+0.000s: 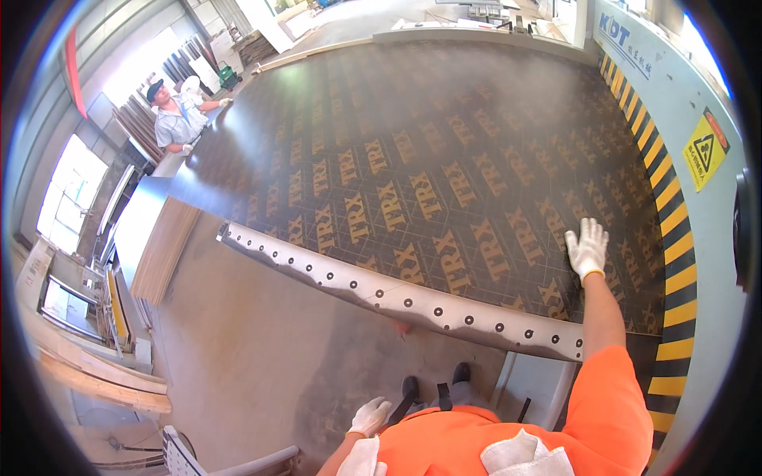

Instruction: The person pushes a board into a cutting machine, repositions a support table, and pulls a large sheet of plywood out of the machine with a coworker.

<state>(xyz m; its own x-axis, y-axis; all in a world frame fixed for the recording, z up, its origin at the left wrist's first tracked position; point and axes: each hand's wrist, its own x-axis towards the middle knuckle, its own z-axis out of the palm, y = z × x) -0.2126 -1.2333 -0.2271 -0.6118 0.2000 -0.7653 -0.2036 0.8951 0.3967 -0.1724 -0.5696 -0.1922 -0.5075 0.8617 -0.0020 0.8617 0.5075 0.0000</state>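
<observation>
At far left, a co-worker [179, 120] stands by the edge of a dark patterned panel [444, 159], which lies flat. The person's left hand [370, 416] hangs low, fingers loosely together, apparently empty, with the panel ahead (lens bend obscures its long axis). Farther right, the nearer right hand [588, 247] rests palm-down on it, fingers spread, near the striped machine [676, 266].

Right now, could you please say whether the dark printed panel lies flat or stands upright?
Flat: the dark printed panel shows its broad face upward, with the gloved right hand spread on it.
</observation>
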